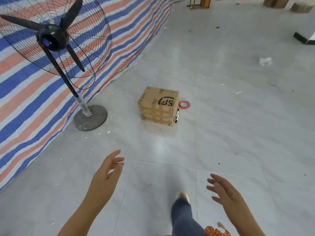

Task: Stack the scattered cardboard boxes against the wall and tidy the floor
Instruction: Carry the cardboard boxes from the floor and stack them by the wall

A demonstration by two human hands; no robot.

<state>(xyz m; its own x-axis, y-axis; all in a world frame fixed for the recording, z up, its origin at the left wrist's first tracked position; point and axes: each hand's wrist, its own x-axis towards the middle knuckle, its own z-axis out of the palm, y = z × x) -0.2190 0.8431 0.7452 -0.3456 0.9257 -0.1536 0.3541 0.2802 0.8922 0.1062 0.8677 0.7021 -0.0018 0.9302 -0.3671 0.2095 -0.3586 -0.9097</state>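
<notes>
Cardboard boxes (158, 106), two of them taped and already one on top of the other, stand out on the tiled floor (221, 133), well apart from the striped tarpaulin (42, 103) that covers the wall on the left. The upper one carries an "SF" print. Both hands are empty with fingers spread: the left hand (106, 171) and right hand (225, 193) reach forward, well short of the boxes, while one leg in jeans (183, 217) steps ahead.

The likeliest trouble, as I judge it, is lifting the pair together: a grip on the top box alone could leave the lower one behind or let it slide off, since nothing shows whether they are joined. A coil of red wire (184, 105) lies just beside the boxes on the far right side, and some small dark-and-white object (177, 116), too small to identify, leans against their right face; either could be caught or dragged. The pedestal fan (56, 40) stands between boxes and tarpaulin, so a carried load could knock its stand (90, 117). Scraps such as the crumpled white piece (265, 61) litter the floor and might be overlooked.
</notes>
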